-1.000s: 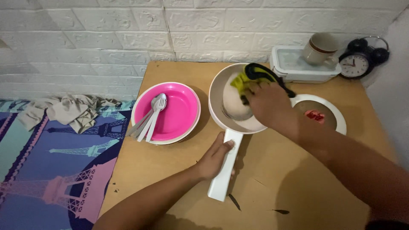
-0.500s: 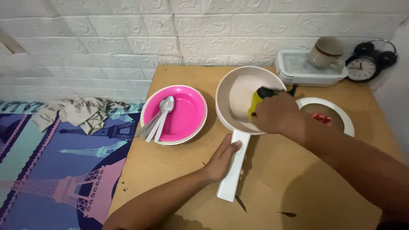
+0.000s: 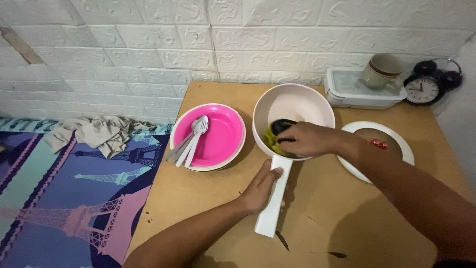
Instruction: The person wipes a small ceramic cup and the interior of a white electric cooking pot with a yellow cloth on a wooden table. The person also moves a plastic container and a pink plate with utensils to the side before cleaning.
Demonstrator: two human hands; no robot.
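Pan point(image 3: 292, 111), cream and stiff, sits mid-table; left hand point(image 3: 263, 186) clamps its long white handle point(image 3: 273, 198) (likely the surest hold), while right hand point(image 3: 302, 140) closes on a soft yellow-green cloth point(image 3: 271, 136) inside it. Beyond stand a lidded container point(image 3: 347, 92) and mug point(image 3: 381, 72).

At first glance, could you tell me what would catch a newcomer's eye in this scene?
The bright pink round plastic plate stands out first, left of centre on the wooden table, with pale spoons lying across its left edge. Beside it, the right hand presses a yellow-green and black cloth inside the cream round pan, while the left hand has a grip on its long white handle.
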